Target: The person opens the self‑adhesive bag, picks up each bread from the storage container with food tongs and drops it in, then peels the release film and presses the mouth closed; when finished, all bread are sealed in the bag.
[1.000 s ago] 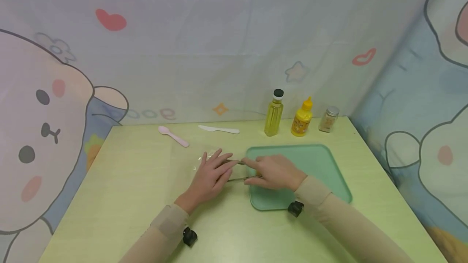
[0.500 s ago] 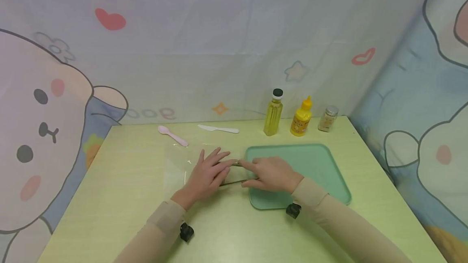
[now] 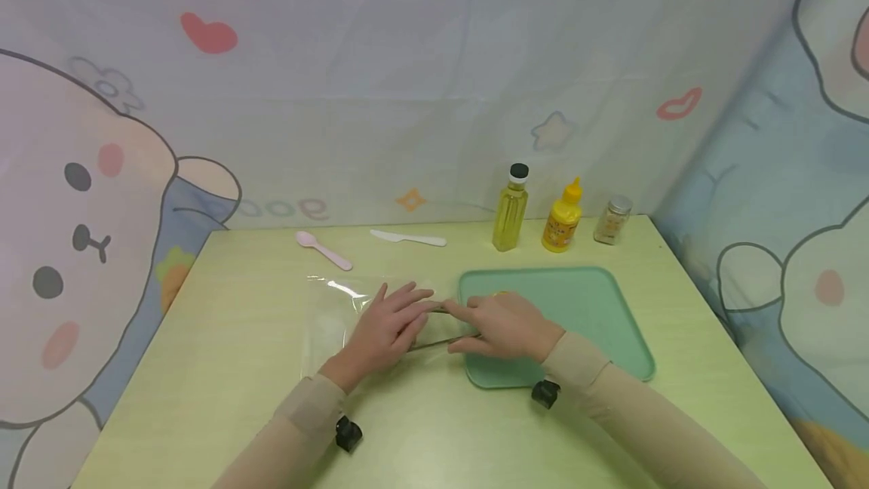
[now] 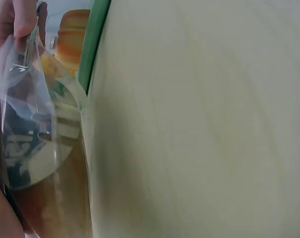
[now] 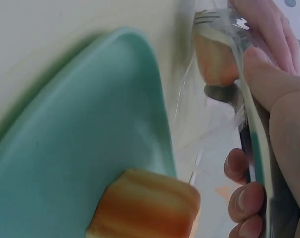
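My right hand (image 3: 509, 327) grips a pair of metal tongs (image 5: 259, 129), index finger and thumb spread along the two arms. One tip is fork-shaped, the other spoon-shaped, and a piece of bread (image 5: 215, 62) sits between them inside a clear plastic bag (image 3: 331, 315). Around the mouth of this bag, my left hand (image 3: 380, 330) holds the plastic between thumb and forefinger, its other fingers spread above. The left hand hides most of the tong tips in the head view. Another bread piece (image 5: 147, 203) lies on the green tray (image 3: 584, 315), mostly behind my right hand.
Along the back of the table stand an oil bottle (image 3: 511, 210), a yellow squeeze bottle (image 3: 562, 221) and a small glass jar (image 3: 612, 221). A pink spoon (image 3: 324, 251) and a white plastic knife (image 3: 409, 238) lie at the back left.
Both hands have shifted a little left, the left one further, with the bag. More of the tong arms shows between the hands, and the bag spreads wider on the table.
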The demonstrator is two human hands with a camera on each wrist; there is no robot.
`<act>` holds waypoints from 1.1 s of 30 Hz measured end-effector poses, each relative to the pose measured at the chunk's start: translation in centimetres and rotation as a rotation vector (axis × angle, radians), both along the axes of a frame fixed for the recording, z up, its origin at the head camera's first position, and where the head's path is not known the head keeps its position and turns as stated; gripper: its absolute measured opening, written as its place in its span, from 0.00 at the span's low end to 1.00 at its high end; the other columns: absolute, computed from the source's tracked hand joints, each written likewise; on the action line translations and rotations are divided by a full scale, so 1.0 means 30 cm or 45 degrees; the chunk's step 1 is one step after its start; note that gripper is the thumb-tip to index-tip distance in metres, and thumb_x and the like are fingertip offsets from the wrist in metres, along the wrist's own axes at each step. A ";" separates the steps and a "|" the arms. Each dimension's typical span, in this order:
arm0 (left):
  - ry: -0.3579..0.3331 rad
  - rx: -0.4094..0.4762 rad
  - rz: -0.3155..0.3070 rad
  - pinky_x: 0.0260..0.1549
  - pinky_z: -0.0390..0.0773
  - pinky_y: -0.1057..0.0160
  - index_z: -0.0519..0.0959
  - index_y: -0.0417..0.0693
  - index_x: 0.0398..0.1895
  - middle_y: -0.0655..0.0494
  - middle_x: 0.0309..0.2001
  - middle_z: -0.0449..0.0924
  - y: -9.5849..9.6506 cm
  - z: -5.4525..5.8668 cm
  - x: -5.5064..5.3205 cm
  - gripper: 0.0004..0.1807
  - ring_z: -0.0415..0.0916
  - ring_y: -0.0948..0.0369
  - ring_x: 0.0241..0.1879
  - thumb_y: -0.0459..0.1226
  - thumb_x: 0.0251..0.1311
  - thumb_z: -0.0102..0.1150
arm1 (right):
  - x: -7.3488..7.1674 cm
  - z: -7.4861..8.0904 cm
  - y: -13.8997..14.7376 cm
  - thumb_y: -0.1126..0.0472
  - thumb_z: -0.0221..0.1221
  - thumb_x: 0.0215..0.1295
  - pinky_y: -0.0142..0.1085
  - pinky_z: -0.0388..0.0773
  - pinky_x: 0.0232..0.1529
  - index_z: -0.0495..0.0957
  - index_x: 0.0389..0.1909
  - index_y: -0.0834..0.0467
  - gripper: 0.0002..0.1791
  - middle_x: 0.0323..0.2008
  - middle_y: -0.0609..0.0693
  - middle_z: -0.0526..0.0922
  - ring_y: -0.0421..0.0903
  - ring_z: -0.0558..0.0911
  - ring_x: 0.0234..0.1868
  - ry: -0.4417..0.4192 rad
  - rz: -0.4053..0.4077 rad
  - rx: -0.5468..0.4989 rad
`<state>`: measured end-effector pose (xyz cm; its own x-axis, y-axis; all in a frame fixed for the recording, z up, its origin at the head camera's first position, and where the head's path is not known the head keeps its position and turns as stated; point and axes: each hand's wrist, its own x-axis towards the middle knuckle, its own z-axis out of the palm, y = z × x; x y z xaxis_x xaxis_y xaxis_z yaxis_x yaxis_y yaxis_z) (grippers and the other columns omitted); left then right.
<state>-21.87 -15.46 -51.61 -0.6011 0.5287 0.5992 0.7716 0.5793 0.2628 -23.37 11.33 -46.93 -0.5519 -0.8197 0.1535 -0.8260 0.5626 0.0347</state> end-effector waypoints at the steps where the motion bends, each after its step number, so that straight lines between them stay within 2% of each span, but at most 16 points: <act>1: -0.001 0.001 -0.001 0.62 0.64 0.19 0.86 0.51 0.60 0.48 0.63 0.83 0.003 0.001 0.003 0.17 0.76 0.39 0.67 0.41 0.80 0.50 | 0.004 0.001 -0.004 0.28 0.57 0.71 0.33 0.65 0.18 0.76 0.72 0.50 0.40 0.26 0.42 0.75 0.37 0.66 0.16 -0.001 -0.005 -0.001; 7: -0.093 0.020 -0.012 0.65 0.61 0.20 0.85 0.53 0.62 0.49 0.65 0.82 0.024 0.014 0.016 0.17 0.73 0.40 0.70 0.40 0.79 0.52 | 0.017 0.008 -0.027 0.28 0.59 0.69 0.39 0.75 0.22 0.77 0.68 0.49 0.38 0.25 0.42 0.75 0.39 0.72 0.19 -0.020 -0.045 0.003; 12: -0.156 0.049 -0.019 0.67 0.59 0.20 0.85 0.54 0.62 0.50 0.66 0.81 0.047 0.029 0.027 0.16 0.72 0.41 0.71 0.39 0.78 0.54 | 0.024 0.007 -0.042 0.28 0.62 0.65 0.38 0.77 0.22 0.78 0.65 0.49 0.38 0.24 0.42 0.76 0.41 0.76 0.21 -0.076 -0.059 -0.001; 17: -0.162 0.071 -0.023 0.66 0.57 0.20 0.85 0.54 0.62 0.51 0.66 0.81 0.057 0.024 0.028 0.16 0.71 0.43 0.72 0.39 0.78 0.53 | 0.030 0.007 -0.057 0.28 0.64 0.62 0.37 0.77 0.23 0.79 0.63 0.52 0.39 0.26 0.42 0.78 0.41 0.78 0.23 -0.113 -0.065 0.001; 21: -0.159 0.090 -0.036 0.66 0.57 0.19 0.85 0.54 0.62 0.50 0.66 0.81 0.059 0.012 0.028 0.16 0.71 0.41 0.72 0.38 0.79 0.52 | 0.034 0.005 -0.069 0.30 0.66 0.62 0.38 0.78 0.23 0.82 0.54 0.55 0.35 0.28 0.43 0.79 0.42 0.80 0.25 -0.135 -0.074 0.000; 29: -0.146 0.086 -0.038 0.64 0.58 0.18 0.85 0.54 0.62 0.50 0.67 0.81 0.061 0.012 0.031 0.17 0.72 0.41 0.71 0.39 0.78 0.53 | 0.041 0.010 -0.084 0.32 0.67 0.64 0.41 0.82 0.27 0.83 0.56 0.54 0.32 0.34 0.45 0.86 0.45 0.85 0.30 -0.189 -0.090 -0.030; 33: -0.141 0.061 -0.033 0.64 0.58 0.18 0.84 0.55 0.63 0.50 0.67 0.81 0.056 0.011 0.032 0.17 0.72 0.39 0.70 0.40 0.79 0.52 | 0.042 0.006 -0.081 0.31 0.67 0.62 0.40 0.81 0.26 0.82 0.55 0.55 0.34 0.32 0.45 0.83 0.44 0.84 0.29 -0.201 -0.107 -0.013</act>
<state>-20.90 -13.77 -51.29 -0.6514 0.5172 0.5552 0.7509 0.5443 0.3740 -22.10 8.89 -46.76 -0.6365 -0.7683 0.0677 -0.7706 0.6298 -0.0979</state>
